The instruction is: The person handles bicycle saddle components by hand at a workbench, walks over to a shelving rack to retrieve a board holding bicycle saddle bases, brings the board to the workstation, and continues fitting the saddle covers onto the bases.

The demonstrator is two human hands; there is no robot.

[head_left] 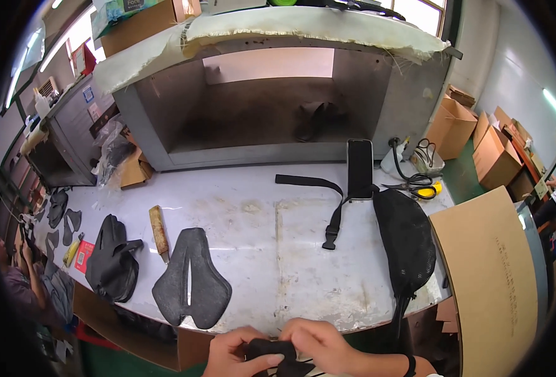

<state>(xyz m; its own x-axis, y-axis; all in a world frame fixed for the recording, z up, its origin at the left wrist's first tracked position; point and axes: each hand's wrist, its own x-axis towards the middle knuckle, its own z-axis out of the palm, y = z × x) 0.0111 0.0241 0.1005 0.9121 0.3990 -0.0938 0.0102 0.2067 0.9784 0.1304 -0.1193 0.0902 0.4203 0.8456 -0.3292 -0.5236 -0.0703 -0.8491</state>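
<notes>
At the near table edge, my left hand (235, 353) is closed on a piece of black fabric (266, 349), its thumb lying across the front. My right hand (320, 344) pinches the same fabric from the other side, fingers curled in. The fabric's lower part runs out of view, and its full shape cannot be made out. Just beyond my left hand lies a dark grey saddle-shaped pad (203, 286) with a slot down its middle. A tool with a worn tan handle (158, 229) rests behind the pad. Left of it sits a folded black saddle-like cover (111, 264).
A black waist bag (405, 235) with a buckled strap (331, 229) lies at the right. Behind it are a phone (359, 169), scissors (416, 182) and a yellow tool (433, 191). A grey metal cabinet (253, 156) spans the back; a cardboard sheet (491, 283) stands right. Someone sits far left.
</notes>
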